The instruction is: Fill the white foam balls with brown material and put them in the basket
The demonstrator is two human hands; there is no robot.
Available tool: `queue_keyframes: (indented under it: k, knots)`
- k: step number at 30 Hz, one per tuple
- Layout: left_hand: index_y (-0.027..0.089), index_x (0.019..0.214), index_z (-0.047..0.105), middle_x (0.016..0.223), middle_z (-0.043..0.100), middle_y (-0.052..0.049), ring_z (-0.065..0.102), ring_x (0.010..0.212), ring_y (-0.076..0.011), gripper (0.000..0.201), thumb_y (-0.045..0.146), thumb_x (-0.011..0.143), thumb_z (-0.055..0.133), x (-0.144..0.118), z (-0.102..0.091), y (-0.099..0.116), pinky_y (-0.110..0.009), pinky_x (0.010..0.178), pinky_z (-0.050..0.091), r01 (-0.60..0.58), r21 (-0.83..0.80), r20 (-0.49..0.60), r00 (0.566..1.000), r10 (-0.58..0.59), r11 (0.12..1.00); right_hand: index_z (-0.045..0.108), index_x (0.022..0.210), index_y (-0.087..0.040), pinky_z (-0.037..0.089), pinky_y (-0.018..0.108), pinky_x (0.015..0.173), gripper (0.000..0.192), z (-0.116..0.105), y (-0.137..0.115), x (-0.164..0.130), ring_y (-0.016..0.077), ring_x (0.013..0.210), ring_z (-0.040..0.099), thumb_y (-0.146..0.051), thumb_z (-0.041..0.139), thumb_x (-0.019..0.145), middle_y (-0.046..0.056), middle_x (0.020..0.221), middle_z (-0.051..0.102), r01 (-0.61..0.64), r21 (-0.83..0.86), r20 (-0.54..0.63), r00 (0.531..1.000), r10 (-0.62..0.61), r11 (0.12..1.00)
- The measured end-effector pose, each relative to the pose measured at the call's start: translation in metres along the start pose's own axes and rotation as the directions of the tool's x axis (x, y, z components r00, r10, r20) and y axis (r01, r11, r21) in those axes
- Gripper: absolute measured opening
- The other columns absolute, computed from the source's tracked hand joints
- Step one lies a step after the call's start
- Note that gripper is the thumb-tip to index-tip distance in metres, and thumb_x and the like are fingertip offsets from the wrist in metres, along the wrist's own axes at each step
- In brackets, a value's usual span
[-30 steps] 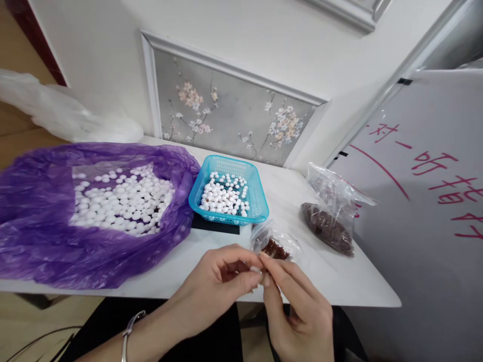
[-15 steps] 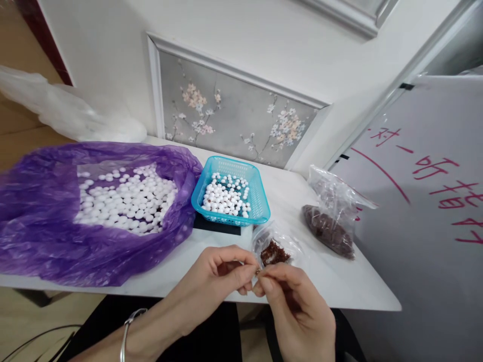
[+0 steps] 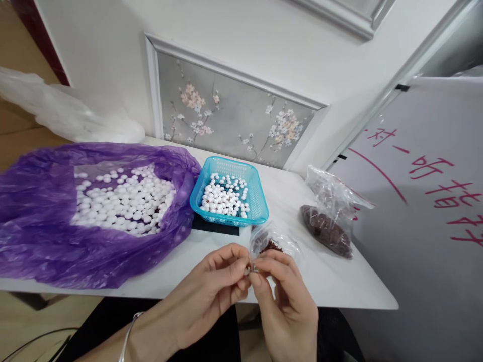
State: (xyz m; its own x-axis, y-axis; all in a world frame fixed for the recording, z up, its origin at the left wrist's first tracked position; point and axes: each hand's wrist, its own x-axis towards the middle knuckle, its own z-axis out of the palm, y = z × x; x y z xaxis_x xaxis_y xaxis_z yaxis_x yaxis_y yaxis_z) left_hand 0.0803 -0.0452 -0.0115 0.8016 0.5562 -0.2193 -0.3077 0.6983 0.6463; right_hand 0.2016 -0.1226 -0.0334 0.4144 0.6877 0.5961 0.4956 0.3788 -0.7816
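At the near edge of the table (image 3: 362, 289), our left hand (image 3: 215, 281) and right hand (image 3: 287, 296) jointly pinch a tiny piece (image 3: 248, 270), seemingly mid-adjustment; next calls for steady, light pressure.

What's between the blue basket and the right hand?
A clear bag with brown bits in it. Head view shows it just beyond the right hand, which partly covers it, and in front of the basket.
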Motion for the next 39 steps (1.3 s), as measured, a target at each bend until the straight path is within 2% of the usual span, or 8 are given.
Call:
queue_keyframes:
  k: [5, 9, 15, 17, 25, 32, 39]
  knots:
    - [0.016, 0.076, 0.065, 0.069, 0.050, 0.004, 0.042, 0.064, -0.0077, 0.015, 0.027, 0.084, 0.072, -0.003, 0.002, -0.001, -0.017, 0.065, 0.040, -0.039, 0.121, 0.012, 0.999, 0.037, 0.992, 0.068, 0.086, -0.025, 0.053, 0.020, 0.067, 0.021, -0.001, -0.004, 0.002, 0.0140, 0.084, 0.063, -0.005, 0.062, 0.085, 0.001, 0.087, 0.063, 0.013, -0.040, -0.016, 1.000, -0.014, 0.999]
    - [0.016, 0.079, 0.069, 0.065, 0.053, 0.004, 0.044, 0.063, -0.0074, 0.014, 0.029, 0.084, 0.072, -0.004, 0.001, -0.003, -0.017, 0.065, 0.041, -0.047, 0.176, -0.005, 0.999, 0.049, 0.983, 0.064, 0.082, -0.023, 0.052, 0.021, 0.068, 0.018, -0.004, -0.007, 0.004, 0.0138, 0.080, 0.060, -0.007, 0.060, 0.088, 0.001, 0.083, 0.060, -0.020, -0.036, -0.002, 1.000, 0.020, 0.999]
    - [0.017, 0.086, 0.077, 0.080, 0.067, -0.001, 0.059, 0.076, -0.0092, 0.014, 0.030, 0.081, 0.076, -0.004, 0.002, 0.000, -0.020, 0.079, 0.048, -0.061, 0.111, -0.052, 0.996, 0.067, 0.992, 0.057, 0.086, -0.024, 0.051, 0.023, 0.071, 0.013, -0.006, -0.003, 0.001, 0.0132, 0.077, 0.055, -0.016, 0.053, 0.096, -0.001, 0.080, 0.053, -0.117, 0.251, 0.046, 0.993, 0.109, 0.961]
    - [0.017, 0.085, 0.078, 0.082, 0.070, -0.002, 0.061, 0.076, -0.0092, 0.012, 0.028, 0.078, 0.078, -0.004, 0.003, 0.002, -0.020, 0.078, 0.049, -0.079, 0.106, -0.060, 0.994, 0.086, 0.991, 0.057, 0.086, -0.024, 0.051, 0.024, 0.070, 0.012, -0.004, -0.005, 0.000, 0.0134, 0.076, 0.056, -0.018, 0.054, 0.096, -0.001, 0.079, 0.052, -0.143, 0.294, 0.055, 0.990, 0.133, 0.945]
    - [0.018, 0.081, 0.078, 0.075, 0.070, -0.001, 0.060, 0.073, -0.0097, 0.015, 0.025, 0.070, 0.085, -0.005, 0.003, 0.001, -0.019, 0.072, 0.048, -0.085, 0.052, -0.049, 0.995, 0.088, 0.995, 0.057, 0.084, -0.024, 0.050, 0.022, 0.070, 0.011, 0.011, -0.021, -0.008, 0.0134, 0.077, 0.054, -0.025, 0.056, 0.094, -0.001, 0.083, 0.051, -0.301, 0.313, 0.013, 0.950, 0.312, 0.901]
    - [0.019, 0.074, 0.079, 0.077, 0.074, -0.002, 0.064, 0.076, -0.0115, 0.018, 0.028, 0.063, 0.089, -0.005, 0.004, 0.001, -0.019, 0.073, 0.050, -0.100, 0.026, -0.119, 0.988, 0.102, 0.995, 0.059, 0.085, -0.023, 0.049, 0.021, 0.066, 0.010, 0.011, -0.021, -0.008, 0.0143, 0.081, 0.055, -0.026, 0.058, 0.094, 0.001, 0.085, 0.053, -0.313, 0.319, 0.035, 0.947, 0.319, 0.895]
    - [0.020, 0.071, 0.080, 0.081, 0.075, -0.001, 0.066, 0.080, -0.0124, 0.013, 0.026, 0.063, 0.089, -0.006, 0.004, -0.003, -0.020, 0.074, 0.052, -0.170, 0.039, -0.144, 0.974, 0.174, 0.985, 0.059, 0.087, -0.024, 0.050, 0.021, 0.069, 0.010, 0.014, -0.022, -0.010, 0.0136, 0.080, 0.054, -0.025, 0.055, 0.095, 0.000, 0.086, 0.053, -0.302, 0.332, 0.024, 0.950, 0.312, 0.894]
